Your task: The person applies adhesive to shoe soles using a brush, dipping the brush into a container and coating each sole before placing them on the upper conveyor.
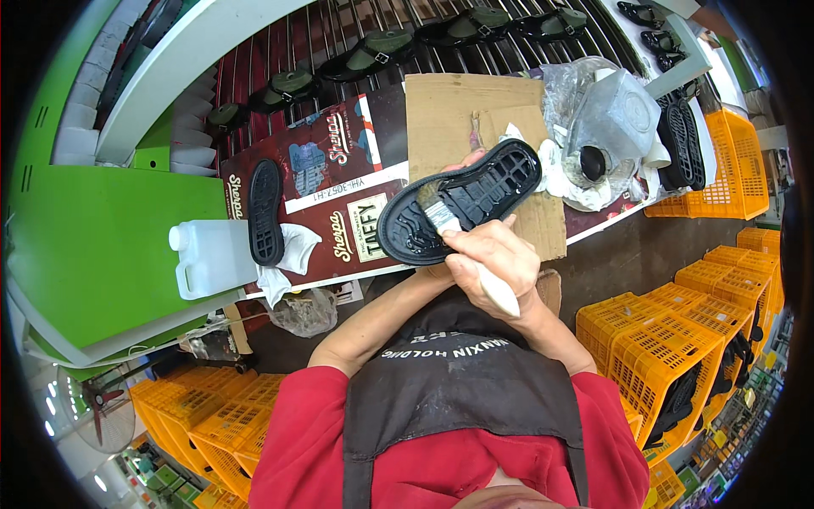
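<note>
A black shoe sole (500, 182) with a hollow, ribbed face lies tilted above the bench, that face toward me. My left hand (439, 271) grips it from beneath; most of this hand is hidden, with fingertips showing at the far edge. In my right hand (500, 259) is a paintbrush (498, 293) with a white handle, its bristles touching the sole's left part. Wet shine shows on parts of the sole. Behind it lies a piece of brown cardboard (441, 102). Another black sole (265, 212) rests to the left, partly over a white cloth (297, 250).
A white jug (216, 259) stands on the left by a green surface (110, 246). A clear plastic container (615, 114) sits at the right among crumpled plastic and tissue. Black shoes (365, 58) line the rollers at the back. Orange crates (649, 348) are stacked at lower right.
</note>
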`<state>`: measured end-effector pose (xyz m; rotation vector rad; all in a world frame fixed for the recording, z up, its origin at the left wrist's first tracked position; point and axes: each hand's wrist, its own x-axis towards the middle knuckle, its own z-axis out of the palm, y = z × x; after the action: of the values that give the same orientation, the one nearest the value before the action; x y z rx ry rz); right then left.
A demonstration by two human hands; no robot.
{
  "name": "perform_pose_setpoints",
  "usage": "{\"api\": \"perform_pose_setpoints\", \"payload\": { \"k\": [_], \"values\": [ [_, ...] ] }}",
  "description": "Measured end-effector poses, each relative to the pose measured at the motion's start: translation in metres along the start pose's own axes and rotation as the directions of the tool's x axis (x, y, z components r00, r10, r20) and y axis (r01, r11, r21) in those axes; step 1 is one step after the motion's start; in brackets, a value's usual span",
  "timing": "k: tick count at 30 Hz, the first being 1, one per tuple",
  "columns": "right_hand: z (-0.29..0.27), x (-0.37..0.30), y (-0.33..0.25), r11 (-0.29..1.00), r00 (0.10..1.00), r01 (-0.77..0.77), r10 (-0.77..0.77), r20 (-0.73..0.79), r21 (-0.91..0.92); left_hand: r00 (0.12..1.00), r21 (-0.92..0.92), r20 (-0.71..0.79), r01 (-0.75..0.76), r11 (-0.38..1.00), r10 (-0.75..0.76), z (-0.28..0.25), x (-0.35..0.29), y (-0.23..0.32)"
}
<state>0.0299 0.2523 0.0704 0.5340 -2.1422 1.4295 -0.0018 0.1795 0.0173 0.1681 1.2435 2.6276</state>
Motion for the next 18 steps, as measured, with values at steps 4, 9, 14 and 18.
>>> {"api": "perform_pose_setpoints", "payload": {
  "k": [4, 9, 14, 18],
  "values": [
    [0.004, 0.006, -0.004, 0.997, 0.997, 0.076, -0.077, 0.027, 0.014, 1.000, -0.141, 0.029, -0.006, 0.990, 0.010, -0.002, -0.001, -0.005],
    [-0.004, 0.019, -0.003, 0.988, 0.984, 0.091, -0.108, 0.141, 0.122, 0.960, -0.462, 0.080, 0.273, 0.844, -0.267, -0.035, -0.003, -0.016],
    [-0.022, 0.031, 0.015, 0.973, 0.938, 0.027, -0.103, 0.332, 0.227, 0.833, 0.344, 0.441, 0.187, 0.920, -0.334, -0.057, -0.015, -0.031],
    [-0.045, 0.044, 0.037, 0.957, 0.884, -0.088, -0.052, 0.465, 0.276, 0.609, 0.732, 0.440, 0.182, 0.657, -0.660, -0.035, -0.005, 0.042]
  ]
}}
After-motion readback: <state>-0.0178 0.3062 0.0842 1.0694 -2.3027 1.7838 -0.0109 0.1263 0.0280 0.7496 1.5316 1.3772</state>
